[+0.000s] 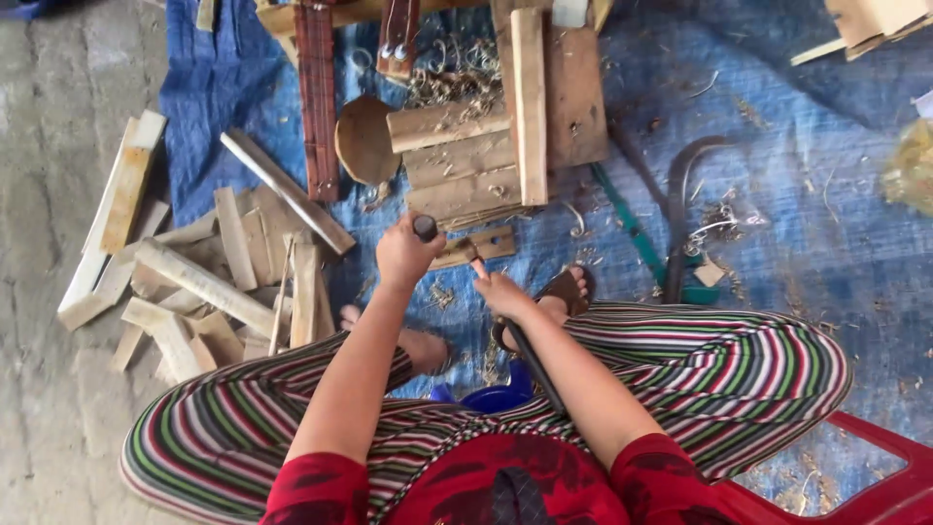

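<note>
At the centre of the frame, the left hand point(406, 255) has its grip clenched around a dark round tool handle point(426, 227), while the right hand point(502, 294) grips a long dark tool point(530, 355) that runs back down along the forearm. Both hands meet just below a small notched wooden piece point(478, 247) lying on the blue tarp point(777, 194). A stack of wooden blocks point(466, 160) sits just above, and split wood offcuts point(194, 282) pile up at the left.
</note>
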